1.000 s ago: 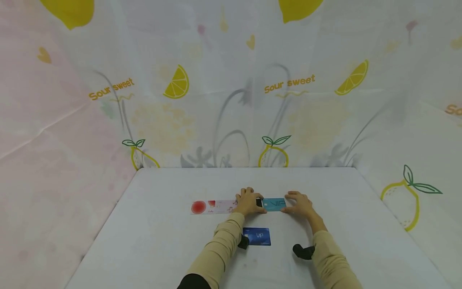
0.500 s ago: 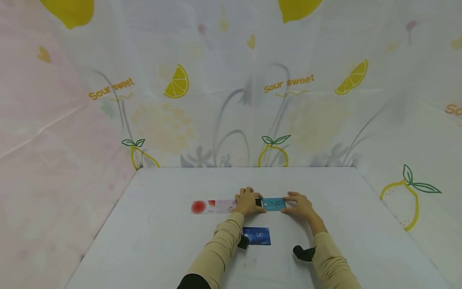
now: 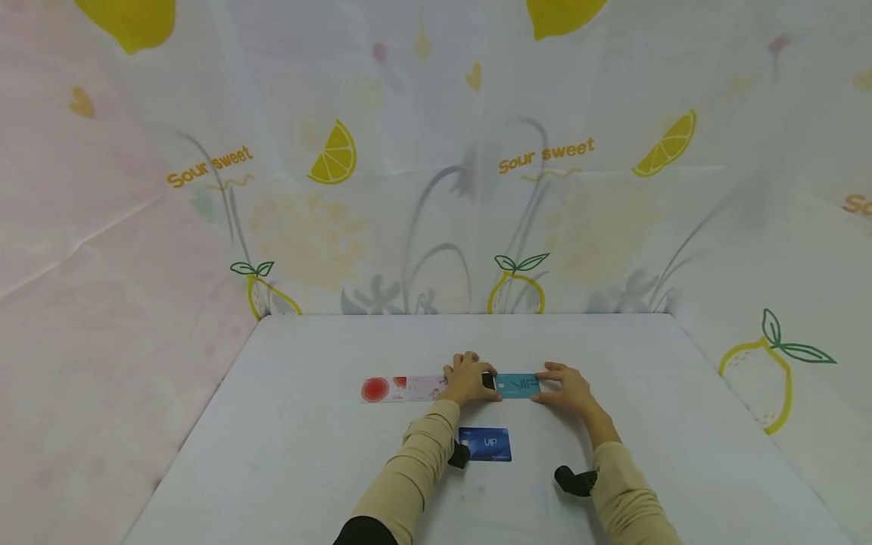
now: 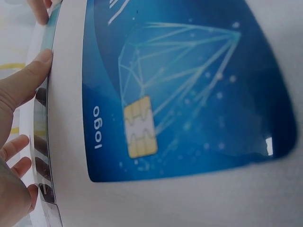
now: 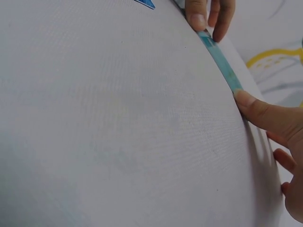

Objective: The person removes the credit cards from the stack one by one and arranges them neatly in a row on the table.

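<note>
A teal VIP card [image 3: 519,385] lies flat on the white table, at the right end of a row of cards. My left hand [image 3: 467,381] pinches its left end, thumb on the near edge and index finger on the far one. That hand covers much of a black striped card [image 4: 42,163] alongside. From the right, my right hand [image 3: 567,389] holds the teal card by its right corners between thumb and index finger. The right wrist view shows the card [image 5: 221,61] edge-on between both hands. Nearer to me lies a blue VIP card [image 3: 489,444], close to the left wrist.
Leftward the row continues with pinkish-white cards [image 3: 402,389] bearing red fruit pictures. Black wrist mounts [image 3: 576,481] stick out from both sleeves over the white table [image 3: 272,469]. A lemon-print cloth [image 3: 436,227] hangs behind and at the sides.
</note>
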{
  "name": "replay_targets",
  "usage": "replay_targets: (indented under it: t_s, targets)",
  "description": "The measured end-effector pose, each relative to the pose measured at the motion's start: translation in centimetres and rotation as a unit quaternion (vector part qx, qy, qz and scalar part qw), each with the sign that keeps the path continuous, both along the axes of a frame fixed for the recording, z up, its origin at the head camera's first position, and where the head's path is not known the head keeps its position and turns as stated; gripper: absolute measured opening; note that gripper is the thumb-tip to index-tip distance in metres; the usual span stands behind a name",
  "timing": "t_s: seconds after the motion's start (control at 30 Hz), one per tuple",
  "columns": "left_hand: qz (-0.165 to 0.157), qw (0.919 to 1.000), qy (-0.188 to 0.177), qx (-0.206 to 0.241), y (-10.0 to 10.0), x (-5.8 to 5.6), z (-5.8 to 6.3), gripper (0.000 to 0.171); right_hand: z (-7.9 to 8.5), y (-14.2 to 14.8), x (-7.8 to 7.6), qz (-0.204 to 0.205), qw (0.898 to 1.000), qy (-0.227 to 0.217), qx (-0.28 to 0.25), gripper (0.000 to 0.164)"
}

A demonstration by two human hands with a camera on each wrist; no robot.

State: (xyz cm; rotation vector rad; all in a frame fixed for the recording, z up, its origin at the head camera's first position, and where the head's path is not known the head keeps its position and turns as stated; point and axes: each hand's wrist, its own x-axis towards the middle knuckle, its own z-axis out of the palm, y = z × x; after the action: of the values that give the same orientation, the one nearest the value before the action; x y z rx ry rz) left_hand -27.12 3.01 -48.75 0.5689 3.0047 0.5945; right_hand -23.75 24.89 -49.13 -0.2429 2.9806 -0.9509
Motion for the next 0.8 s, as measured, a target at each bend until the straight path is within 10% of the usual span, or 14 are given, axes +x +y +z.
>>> replay_targets:
  t_s: [0.8]
  targets:
    - [-0.005, 0.9999, 0.015, 0.002, -0.02, 0.04, -0.46, 0.046, -0.96, 0.46, 0.14, 0.015, 0.999, 0.026, -0.015, 0.047]
